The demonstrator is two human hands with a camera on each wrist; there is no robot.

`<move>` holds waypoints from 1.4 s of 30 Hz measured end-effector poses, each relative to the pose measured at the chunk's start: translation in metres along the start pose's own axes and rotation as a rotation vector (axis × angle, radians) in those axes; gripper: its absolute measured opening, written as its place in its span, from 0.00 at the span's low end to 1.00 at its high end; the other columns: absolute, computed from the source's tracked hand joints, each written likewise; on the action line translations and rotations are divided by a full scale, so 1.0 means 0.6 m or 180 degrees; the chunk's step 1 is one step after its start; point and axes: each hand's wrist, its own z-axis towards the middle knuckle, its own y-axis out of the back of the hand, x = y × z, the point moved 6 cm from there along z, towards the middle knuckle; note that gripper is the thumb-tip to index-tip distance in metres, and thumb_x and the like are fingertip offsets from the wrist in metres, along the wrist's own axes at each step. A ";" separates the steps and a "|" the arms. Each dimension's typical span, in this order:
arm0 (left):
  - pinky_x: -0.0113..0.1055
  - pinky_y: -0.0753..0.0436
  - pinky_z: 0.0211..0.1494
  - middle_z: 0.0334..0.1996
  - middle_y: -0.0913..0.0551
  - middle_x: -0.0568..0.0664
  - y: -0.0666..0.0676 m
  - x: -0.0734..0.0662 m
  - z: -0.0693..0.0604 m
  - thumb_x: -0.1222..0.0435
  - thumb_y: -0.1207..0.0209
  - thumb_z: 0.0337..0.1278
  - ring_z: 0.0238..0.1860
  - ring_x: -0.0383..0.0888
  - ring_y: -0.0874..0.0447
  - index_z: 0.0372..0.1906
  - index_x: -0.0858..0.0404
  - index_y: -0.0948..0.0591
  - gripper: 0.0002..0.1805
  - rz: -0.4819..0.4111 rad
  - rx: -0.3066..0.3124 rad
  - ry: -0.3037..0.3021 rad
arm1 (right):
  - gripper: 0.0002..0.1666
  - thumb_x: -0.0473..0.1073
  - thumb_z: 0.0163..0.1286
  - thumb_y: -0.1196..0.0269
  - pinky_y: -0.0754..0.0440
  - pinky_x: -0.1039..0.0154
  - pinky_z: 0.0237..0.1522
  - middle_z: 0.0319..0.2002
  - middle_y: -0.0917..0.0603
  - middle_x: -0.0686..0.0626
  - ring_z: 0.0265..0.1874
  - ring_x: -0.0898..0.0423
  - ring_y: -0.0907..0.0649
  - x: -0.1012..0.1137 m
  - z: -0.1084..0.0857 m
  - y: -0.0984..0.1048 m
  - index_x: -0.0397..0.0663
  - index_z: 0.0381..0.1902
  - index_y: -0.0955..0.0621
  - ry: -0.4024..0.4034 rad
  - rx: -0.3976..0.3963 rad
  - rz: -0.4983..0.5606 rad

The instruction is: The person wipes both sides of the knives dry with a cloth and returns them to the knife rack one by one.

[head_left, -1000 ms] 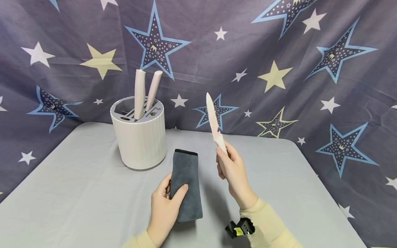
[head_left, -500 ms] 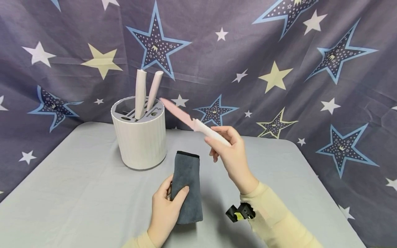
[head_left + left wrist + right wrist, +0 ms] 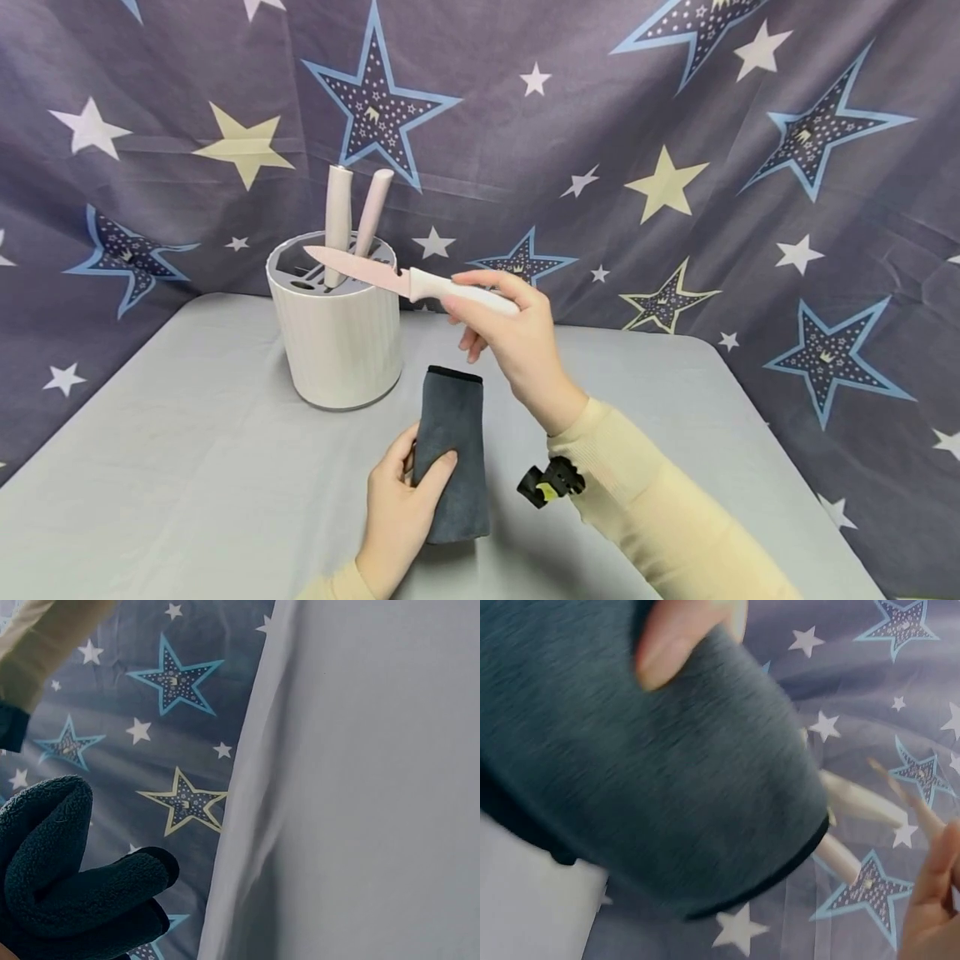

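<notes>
In the head view my right hand point(image 3: 517, 333) pinches the white handle of a knife point(image 3: 360, 268) between thumb and fingers. The pinkish blade points left and appears in front of the knife block's top; whether it touches cannot be told. My left hand point(image 3: 405, 492) grips a folded dark grey cloth point(image 3: 453, 450) with black edging, thumb on its front, low over the table. The left wrist view shows the folds of the cloth point(image 3: 82, 892). Close up in the right wrist view, the cloth point(image 3: 667, 772) covers much of the frame, with part of the right hand point(image 3: 934, 900) at its edge.
A round white ribbed knife block point(image 3: 337, 350) stands left of the hands, with two pale knife handles point(image 3: 339, 208) sticking up from its slotted top. The light grey table point(image 3: 187, 467) ends at a star-patterned curtain point(image 3: 480, 125). A small black device point(image 3: 551, 482) sits at the right wrist.
My right hand has moved left and up, turning the knife from nearly upright to nearly level, its tip now leftward before the block. The left hand and cloth have barely moved.
</notes>
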 end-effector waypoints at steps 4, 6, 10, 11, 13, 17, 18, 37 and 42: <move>0.31 0.15 0.36 0.42 0.13 0.60 0.002 -0.001 0.001 0.68 0.35 0.58 0.35 0.37 0.12 0.60 0.64 0.22 0.23 0.0012 -0.0046 -0.0023 | 0.17 0.31 0.64 0.37 0.20 0.64 0.21 0.28 0.14 0.45 0.16 0.57 0.20 0.001 0.010 -0.025 0.37 0.52 0.18 -0.0185 0.0220 0.0018; 0.31 0.14 0.36 0.42 0.13 0.60 0.003 -0.001 0.001 0.69 0.35 0.58 0.34 0.37 0.12 0.60 0.64 0.21 0.23 0.0000 -0.0059 -0.0022 | 0.18 0.32 0.64 0.37 0.19 0.63 0.22 0.30 0.13 0.40 0.17 0.57 0.19 0.002 0.014 -0.036 0.36 0.53 0.19 -0.0217 0.0320 0.0000; 0.31 0.15 0.36 0.42 0.13 0.60 0.004 0.000 0.002 0.69 0.35 0.58 0.35 0.37 0.12 0.59 0.63 0.21 0.23 -0.0007 -0.0056 -0.0001 | 0.18 0.33 0.66 0.37 0.17 0.61 0.24 0.34 0.14 0.33 0.18 0.57 0.18 0.009 0.019 -0.052 0.36 0.55 0.19 -0.0117 0.0416 -0.0171; 0.31 0.15 0.37 0.42 0.13 0.60 0.004 0.000 0.002 0.69 0.35 0.58 0.35 0.37 0.12 0.59 0.63 0.21 0.23 -0.0012 -0.0051 0.0007 | 0.18 0.34 0.67 0.36 0.16 0.60 0.25 0.35 0.14 0.32 0.18 0.57 0.18 0.011 0.020 -0.055 0.38 0.54 0.19 -0.0082 0.0418 -0.0244; 0.31 0.15 0.37 0.42 0.13 0.60 0.004 0.001 0.002 0.69 0.35 0.58 0.35 0.37 0.12 0.59 0.63 0.21 0.23 -0.0031 -0.0038 0.0025 | 0.17 0.36 0.67 0.35 0.15 0.59 0.26 0.34 0.14 0.33 0.18 0.57 0.18 0.016 0.022 -0.060 0.41 0.53 0.18 -0.0016 0.0395 -0.0419; 0.31 0.15 0.38 0.43 0.13 0.59 0.004 0.002 0.002 0.69 0.35 0.58 0.35 0.38 0.12 0.59 0.62 0.21 0.22 -0.0054 -0.0040 0.0031 | 0.15 0.42 0.67 0.35 0.14 0.56 0.27 0.30 0.13 0.40 0.19 0.54 0.17 0.023 0.023 -0.066 0.47 0.51 0.17 0.0079 0.0320 -0.0810; 0.31 0.15 0.38 0.43 0.13 0.59 0.005 0.002 0.002 0.69 0.35 0.58 0.36 0.37 0.12 0.59 0.62 0.21 0.22 -0.0049 -0.0046 0.0026 | 0.15 0.42 0.67 0.35 0.14 0.56 0.27 0.29 0.13 0.42 0.19 0.53 0.17 0.024 0.023 -0.067 0.48 0.51 0.17 0.0097 0.0305 -0.0880; 0.31 0.15 0.40 0.43 0.13 0.58 0.006 0.003 0.003 0.68 0.35 0.58 0.37 0.37 0.12 0.59 0.63 0.21 0.23 -0.0042 -0.0053 0.0032 | 0.16 0.43 0.59 0.40 0.18 0.57 0.20 0.19 0.16 0.47 0.13 0.54 0.18 0.031 0.030 -0.062 0.53 0.46 0.16 0.0225 0.0124 -0.1488; 0.30 0.15 0.40 0.43 0.13 0.58 0.007 0.003 0.004 0.68 0.35 0.58 0.37 0.37 0.12 0.60 0.63 0.21 0.23 -0.0019 -0.0053 0.0031 | 0.14 0.42 0.57 0.40 0.20 0.57 0.16 0.16 0.18 0.46 0.10 0.52 0.20 0.054 0.041 -0.070 0.51 0.42 0.15 0.0241 0.0172 -0.1567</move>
